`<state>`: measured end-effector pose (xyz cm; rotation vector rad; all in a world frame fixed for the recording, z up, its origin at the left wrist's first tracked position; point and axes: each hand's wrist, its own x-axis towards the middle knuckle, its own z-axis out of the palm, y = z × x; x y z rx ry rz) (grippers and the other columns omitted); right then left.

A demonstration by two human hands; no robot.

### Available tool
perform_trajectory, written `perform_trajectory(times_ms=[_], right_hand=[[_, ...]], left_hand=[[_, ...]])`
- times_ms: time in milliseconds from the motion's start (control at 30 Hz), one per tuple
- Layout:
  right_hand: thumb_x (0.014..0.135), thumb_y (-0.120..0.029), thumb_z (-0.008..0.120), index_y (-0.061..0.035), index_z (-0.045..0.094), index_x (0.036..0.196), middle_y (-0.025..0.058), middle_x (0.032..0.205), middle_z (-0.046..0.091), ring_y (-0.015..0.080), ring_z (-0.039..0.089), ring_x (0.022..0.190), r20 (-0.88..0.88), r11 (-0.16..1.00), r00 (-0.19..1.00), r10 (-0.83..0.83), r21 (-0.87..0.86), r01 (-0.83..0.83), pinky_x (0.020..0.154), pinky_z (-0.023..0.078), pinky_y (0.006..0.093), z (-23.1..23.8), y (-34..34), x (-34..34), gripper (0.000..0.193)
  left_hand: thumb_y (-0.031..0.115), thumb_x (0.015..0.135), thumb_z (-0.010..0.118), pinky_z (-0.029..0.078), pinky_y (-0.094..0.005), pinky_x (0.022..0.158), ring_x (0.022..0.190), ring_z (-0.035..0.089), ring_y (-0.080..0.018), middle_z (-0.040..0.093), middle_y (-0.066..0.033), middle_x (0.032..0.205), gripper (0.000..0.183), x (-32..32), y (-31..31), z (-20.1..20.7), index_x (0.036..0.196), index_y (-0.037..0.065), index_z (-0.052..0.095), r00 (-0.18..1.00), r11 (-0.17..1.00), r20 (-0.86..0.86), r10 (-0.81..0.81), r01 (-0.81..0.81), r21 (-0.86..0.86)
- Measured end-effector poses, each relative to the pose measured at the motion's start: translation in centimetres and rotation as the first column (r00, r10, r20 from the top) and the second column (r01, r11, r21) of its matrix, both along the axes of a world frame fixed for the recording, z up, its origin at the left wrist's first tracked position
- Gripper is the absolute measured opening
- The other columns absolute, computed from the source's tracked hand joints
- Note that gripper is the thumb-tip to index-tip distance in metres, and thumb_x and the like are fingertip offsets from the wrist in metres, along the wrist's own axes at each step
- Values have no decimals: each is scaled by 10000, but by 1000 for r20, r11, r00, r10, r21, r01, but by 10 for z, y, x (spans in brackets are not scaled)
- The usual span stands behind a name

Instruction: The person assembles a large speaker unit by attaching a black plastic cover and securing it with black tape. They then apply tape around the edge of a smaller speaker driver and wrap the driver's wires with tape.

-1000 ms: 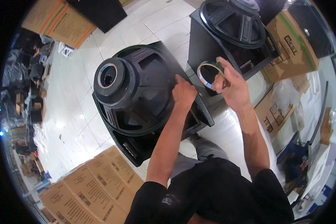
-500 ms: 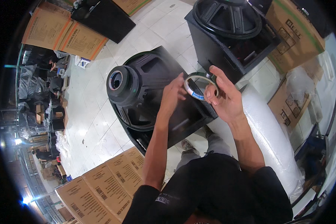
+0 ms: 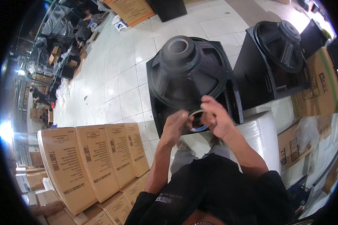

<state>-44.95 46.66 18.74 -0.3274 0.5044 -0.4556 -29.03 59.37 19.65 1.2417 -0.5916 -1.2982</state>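
My right hand (image 3: 221,122) grips the tape roll (image 3: 199,129), which sits just left of those fingers. My left hand (image 3: 174,126) meets its opposite rim; blur hides whether those fingertips pinch anything.

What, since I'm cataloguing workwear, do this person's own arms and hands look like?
The left hand and right hand are bare, without gloves, and no watch or band shows at either wrist. The black sleeves are short, leaving the forearms uncovered.

Head-worn view (wide fisheye); steeply downward; fairly near
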Motion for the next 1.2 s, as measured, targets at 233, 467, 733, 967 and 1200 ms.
perform_trajectory(times_ms=[233,467,733,967,1200], right_hand=[[917,-293,773,-25,581,1363,179,1203,666,319,628,1141,-511,69,703,-495,-830,-554,1001,504,415,-27,9,91,555],[902,-348,736,-93,478,1498,234,1406,564,417,474,1368,-366,-158,342,-866,-448,-880,1178,344,520,-11,-99,212,697],[899,-180,709,-64,568,1359,213,1247,664,436,633,1156,-276,-143,601,-750,-820,-554,1047,480,496,-12,96,289,495],[952,-237,767,16,393,1509,109,1146,613,194,595,1057,-314,800,906,284,-444,-404,961,478,331,-59,300,367,717],[883,-263,828,-25,392,1529,117,1015,683,184,636,901,-457,879,857,240,-273,-392,793,519,323,-97,229,478,816]], left_hand=[[346,1094,542,475,-347,719,711,523,-161,538,-24,780,328,70,199,-81,919,73,584,839,882,-276,468,-424,207],[243,1070,585,511,-315,746,750,608,-163,650,-63,847,247,159,386,-100,986,15,631,866,840,116,487,-501,209],[153,1052,595,506,-293,824,854,613,-146,638,-34,904,153,236,443,-83,1069,5,630,651,649,56,757,-759,44],[140,1025,663,521,-283,786,865,632,-136,651,-44,940,173,295,327,-81,1100,-11,625,777,847,386,498,-532,-22],[108,958,722,537,-337,792,887,692,-207,708,-130,982,141,400,233,-85,989,-25,688,567,969,816,114,-246,35]])
